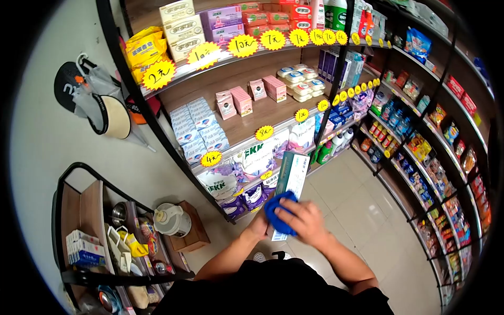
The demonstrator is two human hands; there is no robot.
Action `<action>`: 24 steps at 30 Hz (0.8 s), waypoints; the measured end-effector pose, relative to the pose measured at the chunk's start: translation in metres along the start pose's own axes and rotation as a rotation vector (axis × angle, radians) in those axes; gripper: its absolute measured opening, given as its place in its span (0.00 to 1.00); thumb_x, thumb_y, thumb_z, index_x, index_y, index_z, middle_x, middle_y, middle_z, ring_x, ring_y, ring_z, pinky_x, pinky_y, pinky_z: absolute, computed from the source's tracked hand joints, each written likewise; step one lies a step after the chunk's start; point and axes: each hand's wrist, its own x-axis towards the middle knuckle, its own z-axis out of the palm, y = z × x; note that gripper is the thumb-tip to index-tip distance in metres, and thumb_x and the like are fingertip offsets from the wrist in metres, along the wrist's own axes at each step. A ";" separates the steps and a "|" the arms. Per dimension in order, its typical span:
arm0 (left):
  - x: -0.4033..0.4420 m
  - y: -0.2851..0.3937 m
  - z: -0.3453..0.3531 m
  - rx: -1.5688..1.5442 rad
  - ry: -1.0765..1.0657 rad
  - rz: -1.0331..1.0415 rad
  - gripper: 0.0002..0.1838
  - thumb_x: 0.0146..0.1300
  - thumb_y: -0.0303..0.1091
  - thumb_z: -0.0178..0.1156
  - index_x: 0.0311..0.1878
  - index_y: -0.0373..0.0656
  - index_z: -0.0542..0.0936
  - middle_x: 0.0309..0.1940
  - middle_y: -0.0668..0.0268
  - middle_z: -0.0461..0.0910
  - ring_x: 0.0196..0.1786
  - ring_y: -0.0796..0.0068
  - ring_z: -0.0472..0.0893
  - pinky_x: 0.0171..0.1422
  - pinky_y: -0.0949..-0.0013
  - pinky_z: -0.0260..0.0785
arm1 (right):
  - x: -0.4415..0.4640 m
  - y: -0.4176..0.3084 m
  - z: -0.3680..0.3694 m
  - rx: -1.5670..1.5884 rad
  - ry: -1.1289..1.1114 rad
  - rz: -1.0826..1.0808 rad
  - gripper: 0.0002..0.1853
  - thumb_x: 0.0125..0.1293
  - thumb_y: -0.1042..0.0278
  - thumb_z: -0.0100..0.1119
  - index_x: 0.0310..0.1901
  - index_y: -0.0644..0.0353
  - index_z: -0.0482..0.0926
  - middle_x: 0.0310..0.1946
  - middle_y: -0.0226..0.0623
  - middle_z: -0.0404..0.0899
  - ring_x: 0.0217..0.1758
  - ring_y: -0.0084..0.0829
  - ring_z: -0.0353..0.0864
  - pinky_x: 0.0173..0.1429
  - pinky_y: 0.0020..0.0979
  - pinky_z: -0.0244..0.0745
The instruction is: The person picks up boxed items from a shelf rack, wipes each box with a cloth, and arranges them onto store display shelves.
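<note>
One cloth [273,214] beneath right fingers [292,208]

A tall shelf [262,115] is standing in a shop, yellow price tags [243,45] lining its edges. Left of the shelf, a pale wall [34,121] is rising, caps [64,86] hanging on it. Nearer than the shelf, on its left, a low rack [88,210] is standing; a wooden box [197,233] is sitting between them. Right of the shelf, a second rack [442,144] is carrying packets [419,149]. Before the shelf, glossy floor tiles [367,226] are reflecting light.
</note>
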 end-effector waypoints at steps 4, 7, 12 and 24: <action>0.009 -0.002 0.012 0.159 0.090 -0.067 0.33 0.79 0.56 0.46 0.79 0.52 0.56 0.59 0.59 0.79 0.56 0.70 0.84 0.56 0.64 0.81 | 0.048 0.037 -0.027 -0.072 0.087 0.187 0.32 0.45 0.73 0.70 0.58 0.53 0.83 0.61 0.36 0.80 0.49 0.40 0.77 0.52 0.37 0.76; 0.022 -0.005 0.019 0.130 0.068 -0.110 0.29 0.80 0.58 0.43 0.76 0.55 0.60 0.51 0.59 0.81 0.46 0.71 0.85 0.46 0.67 0.81 | 0.058 0.065 -0.040 -0.116 0.101 0.295 0.36 0.40 0.78 0.71 0.59 0.52 0.82 0.62 0.32 0.79 0.51 0.44 0.76 0.57 0.40 0.76; 0.053 -0.021 0.032 0.133 0.033 -0.103 0.31 0.79 0.63 0.42 0.69 0.48 0.68 0.45 0.60 0.82 0.40 0.71 0.85 0.40 0.68 0.80 | 0.033 0.067 -0.052 -0.144 0.038 0.298 0.38 0.39 0.78 0.70 0.60 0.51 0.81 0.64 0.31 0.78 0.51 0.43 0.76 0.58 0.39 0.76; 0.175 -0.086 0.104 0.293 0.034 0.027 0.46 0.61 0.56 0.69 0.76 0.42 0.63 0.57 0.66 0.74 0.59 0.73 0.75 0.61 0.66 0.72 | -0.099 0.097 -0.104 0.118 -0.013 0.394 0.33 0.41 0.73 0.71 0.56 0.50 0.83 0.61 0.30 0.80 0.49 0.40 0.76 0.54 0.37 0.77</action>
